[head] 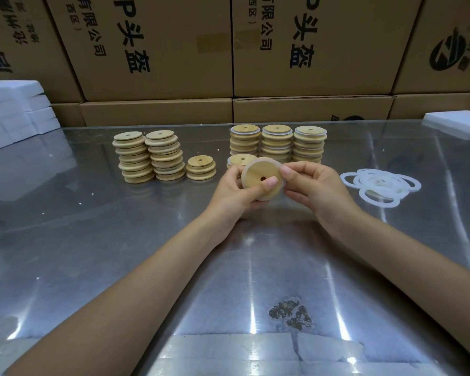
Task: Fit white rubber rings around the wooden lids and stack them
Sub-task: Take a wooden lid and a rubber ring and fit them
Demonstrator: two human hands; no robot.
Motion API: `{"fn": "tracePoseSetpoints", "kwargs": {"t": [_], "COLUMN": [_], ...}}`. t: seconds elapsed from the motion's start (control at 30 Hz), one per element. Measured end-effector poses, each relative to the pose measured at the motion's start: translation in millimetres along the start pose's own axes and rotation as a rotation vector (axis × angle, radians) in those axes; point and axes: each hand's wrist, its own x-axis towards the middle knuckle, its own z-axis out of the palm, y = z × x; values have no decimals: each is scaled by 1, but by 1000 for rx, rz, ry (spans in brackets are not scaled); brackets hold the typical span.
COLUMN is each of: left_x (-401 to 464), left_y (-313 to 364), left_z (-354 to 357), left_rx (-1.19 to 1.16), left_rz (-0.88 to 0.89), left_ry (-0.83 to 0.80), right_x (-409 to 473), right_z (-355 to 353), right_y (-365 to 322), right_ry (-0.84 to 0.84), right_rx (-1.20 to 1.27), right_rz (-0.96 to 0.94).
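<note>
both hands, left hand [235, 185] and right hand [314, 185], pinch one wooden lid [261, 176] by its rim, above the bench [174, 253], just in front of the ringed lid stacks [277, 143]. the lid looks light and rigid; its white rubber ring [283, 183] looks soft and stretchy.

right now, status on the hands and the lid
Left hand and right hand both grip one wooden lid, ring going on. Loose white rings at right. Nothing in the way.
</note>
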Motion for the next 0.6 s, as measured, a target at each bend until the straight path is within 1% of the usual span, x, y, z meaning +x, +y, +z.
{"fn": "tracePoseSetpoints", "kwargs": {"t": [0.17, 0.23, 0.33, 0.4, 0.53, 0.6], "left_x": [0, 1, 3, 4, 6, 7], "left_y": [0, 0, -1, -3, -6, -5], "left_z": [1, 1, -1, -2, -5, -6], "left_rx": [33, 136, 381, 442, 577, 637], "left_rz": [15, 58, 159, 205, 314, 341], "left_ry": [-7, -8, -17, -25, -26, -38], "right_x": [0, 0, 2, 2, 1, 1], "right_z": [0, 0, -1, -2, 1, 2], "right_y": [2, 3, 4, 3, 1, 0], "right_ry": [19, 35, 60, 59, 64, 81], "right_rx": [47, 56, 38, 2, -108, -128], "right_rz": [43, 56, 71, 64, -16, -36]}}
